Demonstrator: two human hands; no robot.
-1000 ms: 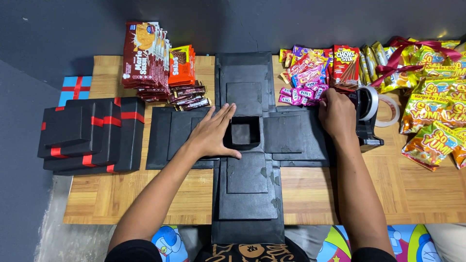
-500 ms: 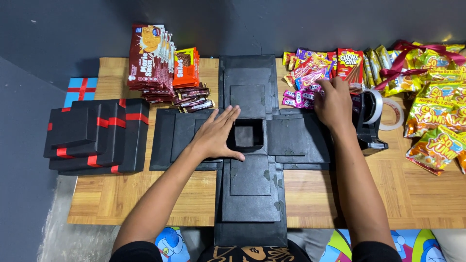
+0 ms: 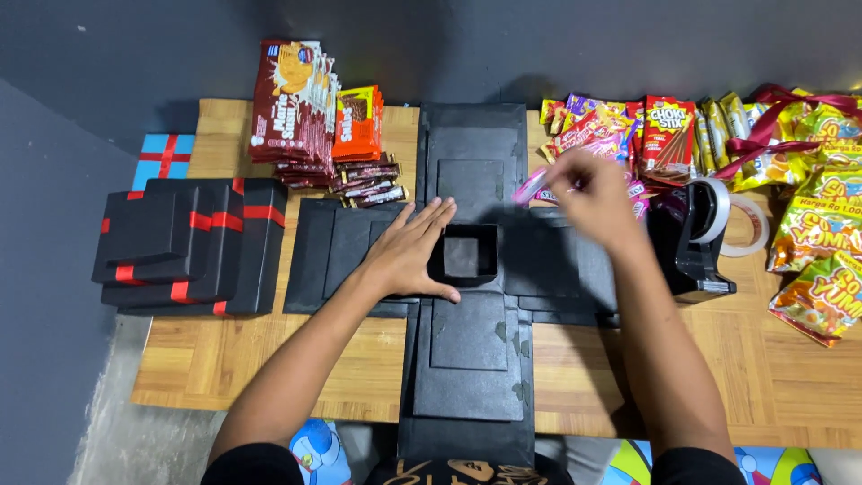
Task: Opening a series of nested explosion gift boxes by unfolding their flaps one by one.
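Right hand (image 3: 597,199) now lifted, pink packet (image 3: 532,186) pinched.

Gift-packing table (image 3: 269,359) — snacks (image 3: 664,135), boxes (image 3: 189,242)

Red snack packs (image 3: 292,103) stacked upper left; colourful sachets (image 3: 620,121) and yellow bags (image 3: 822,224) at right.

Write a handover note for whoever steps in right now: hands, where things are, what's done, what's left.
Left hand: flat on the left flap of the unfolded black box, beside its small open centre cube.
Right hand: raised over the right flap, pinching a small pink snack packet; blurred.
Snack pile lies back right, tape dispenser right, stacked black lids with red ribbon left.
Done: box laid open on the table.
Left: centre cube is empty; nothing is packed.
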